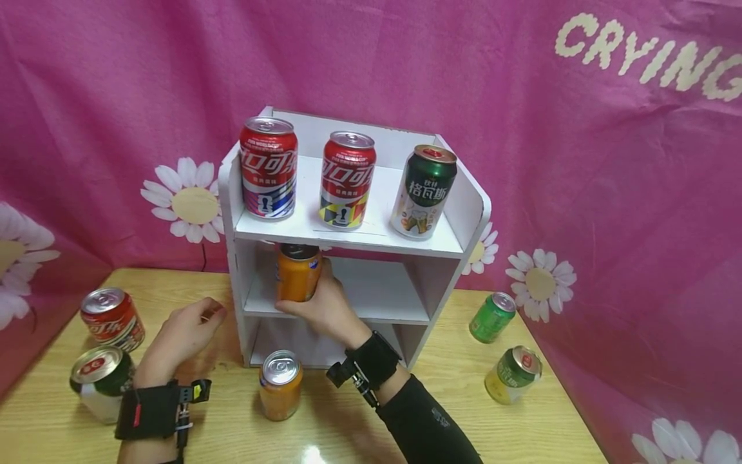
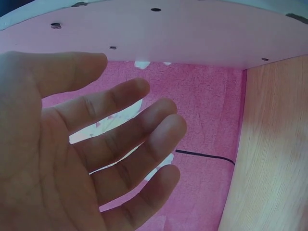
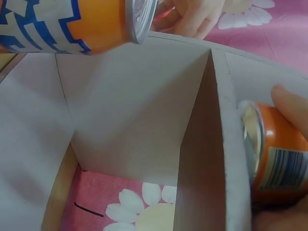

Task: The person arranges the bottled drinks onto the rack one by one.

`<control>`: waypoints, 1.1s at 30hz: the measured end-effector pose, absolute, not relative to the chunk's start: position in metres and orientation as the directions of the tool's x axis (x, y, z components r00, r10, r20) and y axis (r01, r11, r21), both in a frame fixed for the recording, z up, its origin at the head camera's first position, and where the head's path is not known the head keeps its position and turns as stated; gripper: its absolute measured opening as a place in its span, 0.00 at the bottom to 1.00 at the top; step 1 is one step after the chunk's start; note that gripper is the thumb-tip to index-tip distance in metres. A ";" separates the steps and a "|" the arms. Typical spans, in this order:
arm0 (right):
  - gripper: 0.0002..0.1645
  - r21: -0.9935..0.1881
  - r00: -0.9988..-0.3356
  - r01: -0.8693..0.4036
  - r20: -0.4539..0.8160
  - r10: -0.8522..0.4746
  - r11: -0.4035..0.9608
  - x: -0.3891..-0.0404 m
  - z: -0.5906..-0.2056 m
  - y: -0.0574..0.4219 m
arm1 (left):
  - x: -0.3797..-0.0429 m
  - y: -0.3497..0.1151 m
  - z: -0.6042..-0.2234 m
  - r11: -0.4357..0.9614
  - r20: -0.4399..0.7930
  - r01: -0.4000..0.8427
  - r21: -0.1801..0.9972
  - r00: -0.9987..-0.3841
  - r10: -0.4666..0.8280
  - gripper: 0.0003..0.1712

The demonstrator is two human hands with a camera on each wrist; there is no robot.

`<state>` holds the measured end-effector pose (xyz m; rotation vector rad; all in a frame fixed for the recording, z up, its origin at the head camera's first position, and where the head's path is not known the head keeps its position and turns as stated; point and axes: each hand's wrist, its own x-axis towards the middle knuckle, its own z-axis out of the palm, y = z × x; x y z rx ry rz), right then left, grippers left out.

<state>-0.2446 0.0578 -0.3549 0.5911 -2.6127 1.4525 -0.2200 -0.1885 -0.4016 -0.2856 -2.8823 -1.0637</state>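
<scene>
My right hand (image 1: 327, 310) grips an orange soda can (image 1: 298, 278) at the left part of the white shelf's middle level (image 1: 377, 290). In the right wrist view, fingers and thumb wrap that can (image 3: 276, 144), whose barcode shows beside the shelf board's edge. The can stands nearly upright in the head view. My left hand (image 1: 184, 336) hovers over the table just left of the shelf unit. It holds nothing; in the left wrist view its fingers (image 2: 130, 139) are spread and loosely bent. Another orange can (image 1: 281, 390) stands on the table before the shelf.
On the top shelf stand two red cola cans (image 1: 268, 169) (image 1: 348, 180) and a green-and-white can (image 1: 425, 192). A red can (image 1: 113, 319) and a dark green can (image 1: 102, 383) are by my left arm. Two green cans (image 1: 492, 318) (image 1: 513, 375) stand at right.
</scene>
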 end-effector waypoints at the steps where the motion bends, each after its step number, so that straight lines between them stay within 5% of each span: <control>1: 0.49 -0.801 -0.919 -0.375 0.256 -0.298 0.467 -0.245 -0.354 0.059 | -0.220 -0.188 -0.401 0.744 0.118 0.193 0.639 -0.981 0.153 0.18; 9: 0.48 -0.823 -0.921 -0.327 0.166 -0.353 0.464 -0.250 -0.353 0.062 | -0.221 -0.188 -0.403 0.752 0.139 0.212 0.624 -0.977 0.160 0.17; 21: 0.51 -0.765 -0.921 -0.389 0.324 -0.215 0.514 -0.245 -0.365 0.055 | -0.221 -0.188 -0.402 0.749 0.109 0.200 0.632 -0.979 0.170 0.18; 33: 0.46 -0.784 -0.928 -0.364 0.259 -0.267 0.504 -0.245 -0.363 0.057 | -0.219 -0.189 -0.402 0.744 0.116 0.204 0.636 -0.979 0.170 0.20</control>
